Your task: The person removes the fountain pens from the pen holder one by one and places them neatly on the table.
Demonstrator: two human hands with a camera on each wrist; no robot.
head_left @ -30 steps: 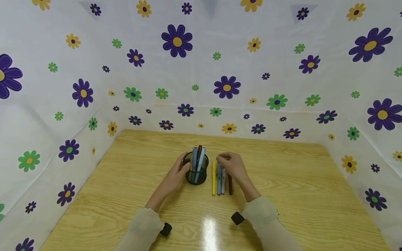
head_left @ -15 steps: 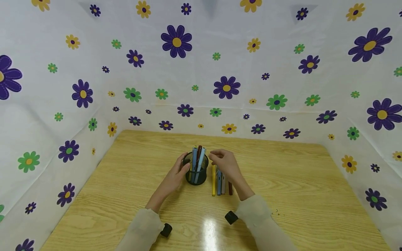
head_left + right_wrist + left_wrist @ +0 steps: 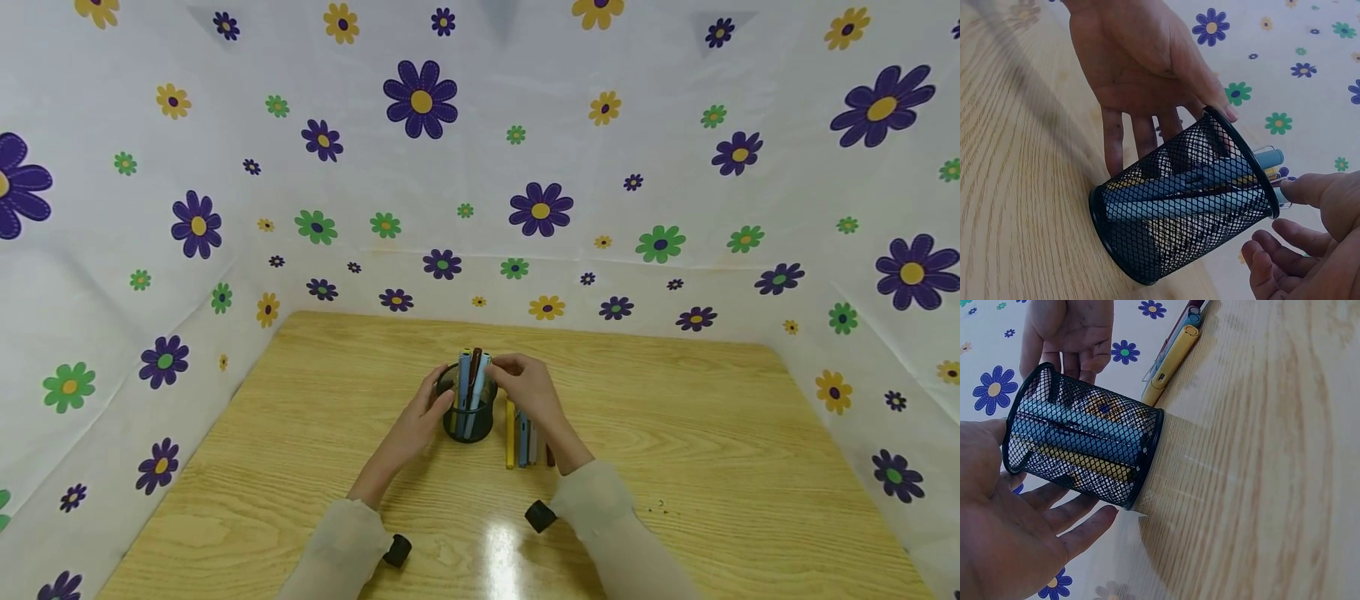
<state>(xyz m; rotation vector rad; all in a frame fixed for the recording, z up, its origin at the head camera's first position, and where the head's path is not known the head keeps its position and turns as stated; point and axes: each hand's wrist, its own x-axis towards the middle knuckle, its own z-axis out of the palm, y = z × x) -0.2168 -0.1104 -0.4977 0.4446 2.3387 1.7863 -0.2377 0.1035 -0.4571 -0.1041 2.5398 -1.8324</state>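
Observation:
A black mesh pen holder (image 3: 482,427) stands upright on the table. Several pens are in it, among them a blue pen (image 3: 463,379), a dark brown pen (image 3: 476,358) and a light blue pen (image 3: 1235,200). My left hand (image 3: 412,422) holds the holder from its left side, thumb near the rim and fingers along the mesh. At the right of the rim is my right hand (image 3: 531,388), its thumb at the light blue pen's top end. In the right wrist view a gap shows between that thumb and the index finger.
Right of the holder, a yellow pen (image 3: 511,442), a blue pen (image 3: 522,450), a pale pen (image 3: 533,450) and a brown pen (image 3: 551,458) lie side by side on the wooden table (image 3: 712,450). A flower-patterned sheet (image 3: 480,167) encloses the back and sides.
My right hand has moved left, from above the pens on the table to the pens' tops in the holder. The left hand and the holder have stayed in place.

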